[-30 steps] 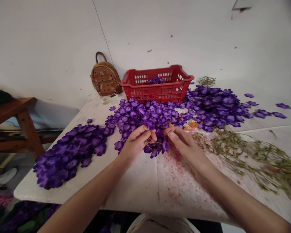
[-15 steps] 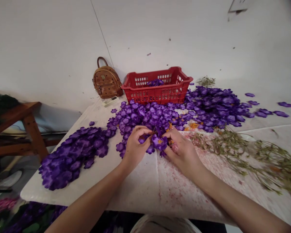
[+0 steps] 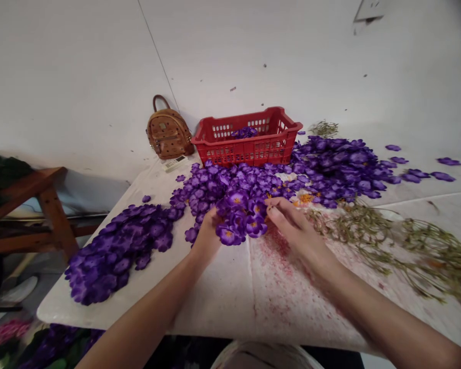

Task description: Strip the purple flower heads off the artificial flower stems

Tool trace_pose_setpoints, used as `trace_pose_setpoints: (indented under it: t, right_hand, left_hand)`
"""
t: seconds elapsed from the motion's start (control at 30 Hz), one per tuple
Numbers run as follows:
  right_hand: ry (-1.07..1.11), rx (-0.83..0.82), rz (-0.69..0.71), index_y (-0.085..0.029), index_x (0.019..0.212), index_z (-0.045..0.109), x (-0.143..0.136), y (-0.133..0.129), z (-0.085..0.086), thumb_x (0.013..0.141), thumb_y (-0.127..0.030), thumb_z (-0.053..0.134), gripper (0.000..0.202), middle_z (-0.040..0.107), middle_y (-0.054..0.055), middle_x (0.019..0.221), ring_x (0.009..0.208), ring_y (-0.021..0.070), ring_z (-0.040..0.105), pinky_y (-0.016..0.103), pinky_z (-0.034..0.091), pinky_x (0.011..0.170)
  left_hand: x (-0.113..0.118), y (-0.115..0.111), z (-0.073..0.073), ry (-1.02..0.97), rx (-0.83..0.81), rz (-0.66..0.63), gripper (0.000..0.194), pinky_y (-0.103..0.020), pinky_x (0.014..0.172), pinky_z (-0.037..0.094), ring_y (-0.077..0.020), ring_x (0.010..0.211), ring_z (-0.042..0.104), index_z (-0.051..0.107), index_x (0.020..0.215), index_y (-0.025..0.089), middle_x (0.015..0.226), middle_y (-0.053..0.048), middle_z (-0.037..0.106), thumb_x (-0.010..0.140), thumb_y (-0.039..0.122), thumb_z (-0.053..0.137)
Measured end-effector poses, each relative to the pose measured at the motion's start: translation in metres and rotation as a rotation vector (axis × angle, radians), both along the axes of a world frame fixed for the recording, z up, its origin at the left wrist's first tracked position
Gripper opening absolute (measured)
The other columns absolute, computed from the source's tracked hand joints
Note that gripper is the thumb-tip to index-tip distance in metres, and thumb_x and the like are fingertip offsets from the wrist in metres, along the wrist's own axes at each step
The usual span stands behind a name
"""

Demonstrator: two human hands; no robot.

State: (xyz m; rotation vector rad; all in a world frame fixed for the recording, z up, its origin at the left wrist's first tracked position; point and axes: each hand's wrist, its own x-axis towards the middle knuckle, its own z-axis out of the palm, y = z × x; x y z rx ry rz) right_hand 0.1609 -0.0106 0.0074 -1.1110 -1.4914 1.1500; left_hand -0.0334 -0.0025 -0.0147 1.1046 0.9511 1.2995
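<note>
A bunch of purple artificial flowers (image 3: 236, 218) with yellow centres faces me above the table. My left hand (image 3: 208, 228) is closed around its lower left side, and the blossoms hide most of its fingers. At the right edge of the bunch is my right hand (image 3: 294, 223), its thumb and forefinger tips brought together beside a blossom. Whatever they pinch is too small to make out. Behind the bunch spreads a heap of loose purple petals (image 3: 207, 187), with yellow flower centres (image 3: 304, 198) to its right.
A red plastic crate (image 3: 249, 151) holding some petals stands by the wall. Left of it are a brown backpack (image 3: 169, 134) and a pale calculator-like device (image 3: 175, 163). More petal piles (image 3: 119, 251) lie left and right (image 3: 338, 169). Green artificial stems (image 3: 388, 241) cover the right side.
The bunch has turned so several blossoms now face me. My left fingers have gone behind it, and my right hand has shifted slightly right, off the front blossom.
</note>
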Motion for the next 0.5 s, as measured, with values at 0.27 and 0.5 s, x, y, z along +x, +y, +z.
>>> trace_pose_setpoints:
  t: [0.27,0.5]
  right_hand:
    - [0.167,-0.101,0.152,-0.025,0.093,0.063,-0.004,0.002,-0.007,0.085,-0.039,0.069,0.017,0.065,0.002,0.089,0.087,0.0207,0.061,0.035,0.05,0.079]
    - [0.38,-0.329,0.11,-0.025,0.096,0.068,0.0,0.006,-0.01,0.08,-0.033,0.075,0.02,0.07,0.003,0.099,0.091,0.02,0.065,0.035,0.052,0.086]
  left_hand:
    - [0.003,0.0,0.0,0.061,-0.022,0.048,0.032,-0.034,0.074,0.057,-0.022,0.08,0.072,0.072,0.085,0.017,0.082,-0.004,0.076,0.065,0.036,0.088]
    - [0.001,0.006,0.002,-0.256,-0.142,0.045,0.035,-0.029,0.077,0.058,-0.0154,0.077,0.072,0.072,0.091,0.018,0.086,-0.002,0.075,0.065,0.032,0.091]
